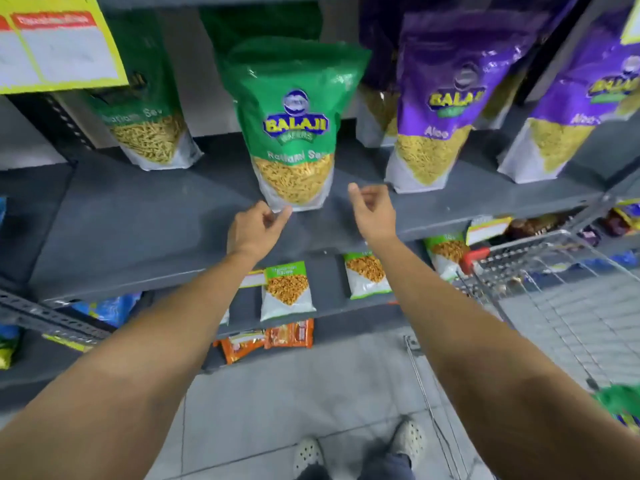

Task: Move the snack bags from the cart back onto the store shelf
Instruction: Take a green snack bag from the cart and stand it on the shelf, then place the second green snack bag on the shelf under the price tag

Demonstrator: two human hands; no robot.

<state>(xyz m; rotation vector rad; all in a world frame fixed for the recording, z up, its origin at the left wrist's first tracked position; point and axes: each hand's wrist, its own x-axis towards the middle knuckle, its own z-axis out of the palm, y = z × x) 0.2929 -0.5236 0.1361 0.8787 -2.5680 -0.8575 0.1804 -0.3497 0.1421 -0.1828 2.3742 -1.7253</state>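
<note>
**Green bag upright on the shelf, both hands just below it**

On the grey metal store shelf (138,216), near its front edge, a tall green plastic snack bag (294,126) with a clear window of yellow sev stands upright, its long axis running straight up and down. It lies directly ahead of and above both hands. The left hand (254,226) sits just under the bag's lower left corner, fingers loosely curled, the fingertips at or almost touching the bottom seam; I cannot tell whether there is real contact, and it pinches nothing. The right hand (372,209) is just beside the lower right corner, clear of the bag, fingers half curled and empty. So the left hand is the nearer of the two.

The silver wire shopping cart (554,289) stands to the right, and another green bag (620,400) shows at the frame's lower right edge, seemingly in it. To my eye this bag is placed, and the next reach turns rightward and down toward the cart, favouring the right hand. A careless withdrawal could tip the standing bag forward.
</note>
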